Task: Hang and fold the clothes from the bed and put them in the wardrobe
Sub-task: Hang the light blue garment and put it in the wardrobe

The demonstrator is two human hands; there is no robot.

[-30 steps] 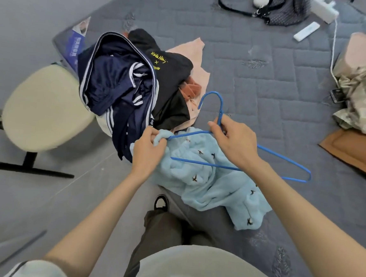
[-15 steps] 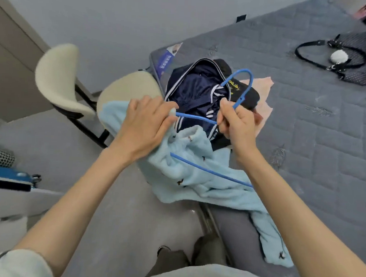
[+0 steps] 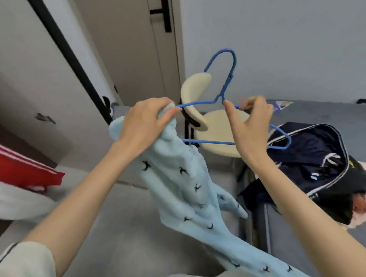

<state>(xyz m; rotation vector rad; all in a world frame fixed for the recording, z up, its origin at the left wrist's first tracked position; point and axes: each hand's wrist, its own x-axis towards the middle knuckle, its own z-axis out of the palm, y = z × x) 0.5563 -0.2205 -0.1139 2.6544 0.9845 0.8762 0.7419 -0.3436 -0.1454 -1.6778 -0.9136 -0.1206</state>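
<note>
Arms outstretched, the left hand (image 3: 143, 123) clenches the pale blue garment (image 3: 175, 180), which hangs below its fingers (image 3: 168, 116), onto the blue hanger (image 3: 228, 82), whose other shoulder the right hand (image 3: 252, 126) pinches.

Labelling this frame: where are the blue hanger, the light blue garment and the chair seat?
blue hanger (image 3: 228, 83), head view, twisted neck under the hook.
light blue garment (image 3: 175, 180), head view, middle of the hanging fabric.
chair seat (image 3: 217, 127), head view, bare top surface.

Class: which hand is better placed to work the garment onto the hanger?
Likely the left hand: it grips the light blue garment at one end of the blue hanger; the right hand holds the wire.
</note>
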